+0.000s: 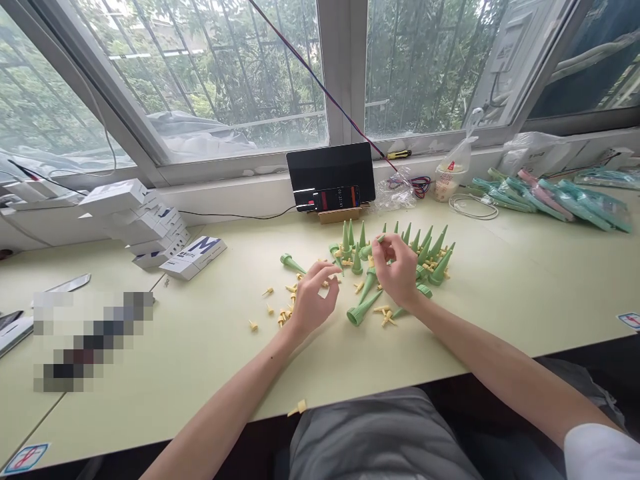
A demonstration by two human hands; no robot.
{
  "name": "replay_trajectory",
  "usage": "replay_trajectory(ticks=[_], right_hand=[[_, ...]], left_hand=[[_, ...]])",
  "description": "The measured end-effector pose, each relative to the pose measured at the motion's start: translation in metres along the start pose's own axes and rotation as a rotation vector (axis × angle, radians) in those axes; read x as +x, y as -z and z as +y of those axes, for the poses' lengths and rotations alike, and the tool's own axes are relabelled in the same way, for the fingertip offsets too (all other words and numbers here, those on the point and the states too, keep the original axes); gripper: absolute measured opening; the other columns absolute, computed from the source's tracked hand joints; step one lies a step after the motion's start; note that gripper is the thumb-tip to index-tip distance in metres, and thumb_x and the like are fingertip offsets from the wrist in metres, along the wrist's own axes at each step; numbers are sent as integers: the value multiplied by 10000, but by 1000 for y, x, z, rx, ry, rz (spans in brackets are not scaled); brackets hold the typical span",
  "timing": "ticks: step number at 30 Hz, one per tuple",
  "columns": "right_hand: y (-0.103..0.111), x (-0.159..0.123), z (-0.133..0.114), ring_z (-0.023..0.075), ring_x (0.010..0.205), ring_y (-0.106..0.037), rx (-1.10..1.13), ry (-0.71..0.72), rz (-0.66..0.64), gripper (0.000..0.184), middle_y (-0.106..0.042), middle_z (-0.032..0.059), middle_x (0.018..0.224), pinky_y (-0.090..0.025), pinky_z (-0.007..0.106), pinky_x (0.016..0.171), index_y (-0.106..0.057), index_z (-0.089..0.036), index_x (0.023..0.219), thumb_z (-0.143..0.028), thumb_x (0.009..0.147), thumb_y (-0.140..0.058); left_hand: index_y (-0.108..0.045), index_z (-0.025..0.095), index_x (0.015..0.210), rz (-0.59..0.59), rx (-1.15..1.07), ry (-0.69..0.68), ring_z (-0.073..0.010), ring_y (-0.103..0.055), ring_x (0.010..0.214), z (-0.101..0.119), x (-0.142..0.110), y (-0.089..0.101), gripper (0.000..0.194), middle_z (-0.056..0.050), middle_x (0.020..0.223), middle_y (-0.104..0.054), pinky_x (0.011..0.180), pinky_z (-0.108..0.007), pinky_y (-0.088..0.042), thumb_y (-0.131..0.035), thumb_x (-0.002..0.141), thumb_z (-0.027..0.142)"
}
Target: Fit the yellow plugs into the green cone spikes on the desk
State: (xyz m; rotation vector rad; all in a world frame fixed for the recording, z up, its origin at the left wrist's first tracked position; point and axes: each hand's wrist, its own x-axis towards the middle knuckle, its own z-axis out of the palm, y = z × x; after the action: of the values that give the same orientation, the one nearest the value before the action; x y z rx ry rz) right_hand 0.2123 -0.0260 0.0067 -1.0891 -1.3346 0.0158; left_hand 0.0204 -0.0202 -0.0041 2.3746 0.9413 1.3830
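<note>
My right hand is closed in a pinch over the pile, with a small part of a green plastic spike showing at its fingertips; the fingers hide the rest. My left hand hovers to the left, thumb and forefinger curved apart, nothing visible between them. Below and between the hands lie loose green cone-shaped spikes, one with its hollow ribbed end facing me. Several upright green spikes stand in a group beyond my right hand. Small yellow valve-like pieces are scattered beside my left hand.
A phone leans against a dark tablet at the back. White boxes are stacked at left. A bagged cup and plastic-wrapped items sit at right. One yellow piece lies at the front edge.
</note>
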Motion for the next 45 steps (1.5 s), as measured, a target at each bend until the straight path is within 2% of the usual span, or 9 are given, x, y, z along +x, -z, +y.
replay_trajectory(ticks=[3,8,10,15,17,27,34,45], right_hand=[[-1,0,3,135,548,-519,-27,-22,-48,190,-592,7,676,-423,262,519,-580,-202,859,-343,978,-534],[-1,0,4,136,535,-521,-42,-74,22,205,-591,6,685,-421,263,518,-587,-202,920,-378,988,-507],[0,2,7,138,539,-526,-51,-79,12,201,-596,8,691,-426,266,527,-586,-200,919,-371,988,-506],[-1,6,19,168,601,-586,-132,-57,-211,196,-654,33,739,-456,290,601,-606,-199,892,-333,985,-498],[-2,7,22,176,601,-593,-152,-60,-250,199,-665,36,737,-460,298,610,-613,-198,889,-335,981,-502],[-1,8,22,184,616,-604,-135,-86,-229,234,-679,43,745,-460,294,598,-635,-198,906,-361,998,-494],[-2,8,27,184,603,-585,-152,-127,-346,207,-697,54,775,-459,306,601,-643,-185,927,-331,980,-506],[-2,7,20,180,589,-635,-84,-163,-330,292,-717,92,938,-515,315,569,-627,-155,1175,-315,948,-539]], left_hand=[[-668,208,955,-12,-17,22,-140,-644,807,-4,-1,-1,192,-41,937,-668,713,-272,-562,-525,883,103],[-665,211,921,-49,-33,28,-140,-635,784,-4,-4,-3,196,-33,900,-666,697,-271,-538,-520,869,89],[-665,211,915,-62,-40,34,-139,-631,777,-3,-4,-3,198,-32,892,-665,676,-263,-525,-517,867,88],[-666,209,898,-80,-36,53,-137,-618,766,-1,-3,-4,199,-30,876,-654,649,-254,-500,-512,865,87],[-666,208,894,-90,-34,59,-136,-613,758,-1,-4,-4,195,-31,875,-651,644,-254,-495,-514,866,89],[-674,210,880,-116,-13,66,-137,-605,745,0,-5,-5,201,-29,865,-653,643,-259,-486,-511,875,91],[-675,214,869,-129,-7,86,-135,-603,726,1,-4,-5,206,-28,861,-656,636,-257,-492,-504,873,97],[-672,207,876,-148,1,98,-133,-601,717,1,-5,-5,207,-24,870,-657,655,-264,-489,-507,866,81]])
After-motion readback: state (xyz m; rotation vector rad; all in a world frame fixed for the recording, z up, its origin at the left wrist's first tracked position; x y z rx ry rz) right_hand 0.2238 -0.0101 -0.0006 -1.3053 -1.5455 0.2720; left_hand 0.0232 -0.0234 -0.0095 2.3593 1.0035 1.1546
